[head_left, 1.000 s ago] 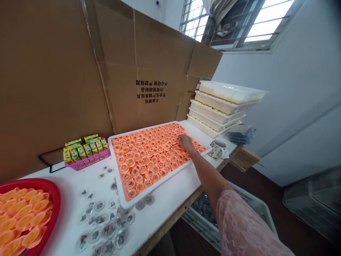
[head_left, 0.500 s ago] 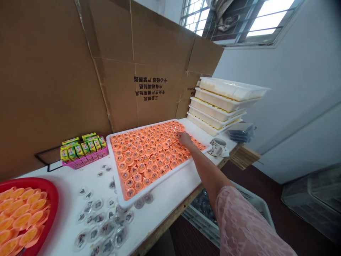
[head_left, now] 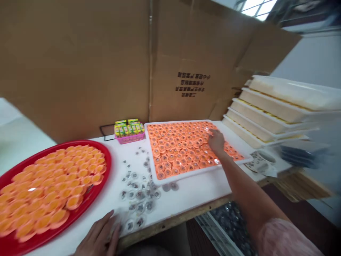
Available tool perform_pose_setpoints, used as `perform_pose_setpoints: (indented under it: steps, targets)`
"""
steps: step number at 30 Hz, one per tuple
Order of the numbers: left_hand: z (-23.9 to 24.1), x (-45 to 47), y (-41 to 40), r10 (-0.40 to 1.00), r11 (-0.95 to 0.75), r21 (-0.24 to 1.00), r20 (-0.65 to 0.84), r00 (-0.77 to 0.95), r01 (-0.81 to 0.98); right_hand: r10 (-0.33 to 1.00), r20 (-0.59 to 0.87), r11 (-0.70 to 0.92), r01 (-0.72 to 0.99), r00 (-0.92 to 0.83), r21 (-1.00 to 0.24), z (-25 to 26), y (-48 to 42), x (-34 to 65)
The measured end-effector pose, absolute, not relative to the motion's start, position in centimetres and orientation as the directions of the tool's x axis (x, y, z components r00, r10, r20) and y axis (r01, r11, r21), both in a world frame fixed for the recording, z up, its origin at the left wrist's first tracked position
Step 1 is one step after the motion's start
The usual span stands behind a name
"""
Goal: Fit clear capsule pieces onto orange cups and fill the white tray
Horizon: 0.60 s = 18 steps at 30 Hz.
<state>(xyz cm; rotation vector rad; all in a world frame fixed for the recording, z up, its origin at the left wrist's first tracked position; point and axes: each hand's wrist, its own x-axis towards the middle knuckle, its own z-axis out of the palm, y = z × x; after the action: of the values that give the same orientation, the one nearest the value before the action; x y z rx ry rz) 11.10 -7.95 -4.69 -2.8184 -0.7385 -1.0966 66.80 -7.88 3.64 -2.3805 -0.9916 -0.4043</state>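
My right hand reaches into the white tray, its fingers bent and closed at the surface of the orange round pieces. Whatever those fingertips hold, if anything, is hidden. Clear caps with small dark prints top the orange pieces, which lie in tight rows. At the bottom of the view, my left hand rests low over the table edge, fingers stretched out and thumb apart. Beside its fingertips lie loose clear printed discs, some blurred.
A red round tray of orange pieces stands at the left. Behind are a pink basket of small green-yellow boxes and a cardboard wall. Stacked white trays and a patterned cup stand right. A crate sits below.
The view has swung left, bringing more of the red tray into sight. My left hand has come into view at the bottom. My right hand remains at the orange pieces.
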Motion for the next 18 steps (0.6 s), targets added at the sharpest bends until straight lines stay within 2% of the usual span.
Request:
perform_pose_setpoints:
  steps: [3,5,8,10,12,14,18]
  targets:
    - [-3.5,11.7,-8.5,0.526,-0.826,0.179,0.589,0.614,0.535,0.568,0.553,-0.436,0.792,0.610,-0.427,5.2,-4.6,61.9]
    - [-3.0,11.9,-8.8,0.578,-0.795,0.235,0.574,0.580,0.559,0.660,0.578,-0.183,0.849,0.480,-0.495,6.3,-2.0,56.3]
    - [-2.9,11.9,-9.0,0.637,-0.761,0.335,0.552,0.539,0.556,0.877,0.467,0.192,0.812,0.110,-0.552,7.0,1.5,45.5]
    - [-2.9,11.7,-9.1,0.683,-0.726,0.416,0.534,0.498,0.548,0.920,0.363,0.337,0.774,-0.149,-0.535,6.6,3.2,38.4]
    - [-3.0,11.5,-9.1,0.732,-0.680,0.505,0.511,0.451,0.532,0.914,0.258,0.403,0.780,-0.313,-0.480,5.7,4.3,32.5]
    - [-2.9,11.3,-9.2,0.769,-0.639,0.582,0.491,0.408,0.503,0.902,0.146,0.429,0.798,-0.407,-0.424,4.5,5.0,28.3]
    - [-2.5,11.0,-9.3,0.801,-0.597,0.678,0.469,0.372,0.430,0.903,0.014,0.413,0.860,-0.429,-0.299,2.5,5.8,24.5]
